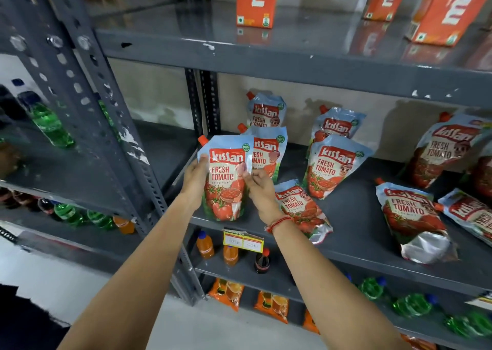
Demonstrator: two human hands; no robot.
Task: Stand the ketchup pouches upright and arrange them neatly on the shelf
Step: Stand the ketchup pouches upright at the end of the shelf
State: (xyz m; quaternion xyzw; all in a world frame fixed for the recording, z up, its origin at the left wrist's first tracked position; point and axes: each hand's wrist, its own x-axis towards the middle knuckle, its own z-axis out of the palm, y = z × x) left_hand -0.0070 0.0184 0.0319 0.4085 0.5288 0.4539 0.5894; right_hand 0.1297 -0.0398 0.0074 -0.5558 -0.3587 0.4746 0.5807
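Both hands hold one ketchup pouch [225,179] upright at the front left corner of the grey shelf [354,240]; the left hand [195,175] is wrapped around its left edge with the thumb on the front, and the right hand [259,190] pinches its right edge with curled fingers; a red thread bracelet [278,223] sits on the right wrist. Just behind it stands a second pouch [269,155], and a third [266,111] stands further back near the rear wall; to the right, two more pouches [332,163] stand one behind the other. A pouch [300,208] lies flat near the front edge, just beside the right hand; another flat pouch [412,219] lies further right, with more pouches at the right end of the shelf. Orange cartons [255,1] stand on the shelf above; drink bottles [230,254] stand on the shelf below.
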